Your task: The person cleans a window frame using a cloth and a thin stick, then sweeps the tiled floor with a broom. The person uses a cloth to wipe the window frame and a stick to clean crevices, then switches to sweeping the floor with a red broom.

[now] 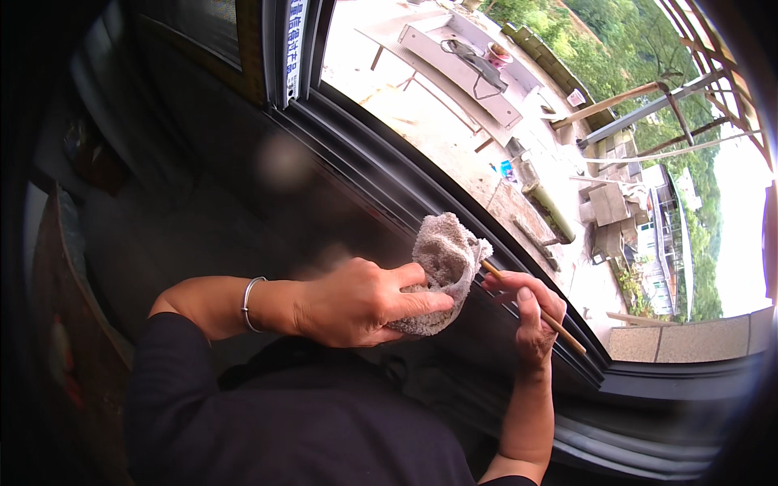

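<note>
Dark window frame point(361, 174), diagonal mid-frame | my left hand point(352, 304) pinches cloth point(442, 251), right hand point(531, 312) grips stick point(566, 337) | best: wrap end snugly

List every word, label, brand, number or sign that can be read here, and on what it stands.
White strip on the dark window frame: blue printed characters in a column, left unquoted.
Terry cloth, thin wooden stick, silver bangle: no lettering visible.
Blue object outdoors: too small to tell.
</note>
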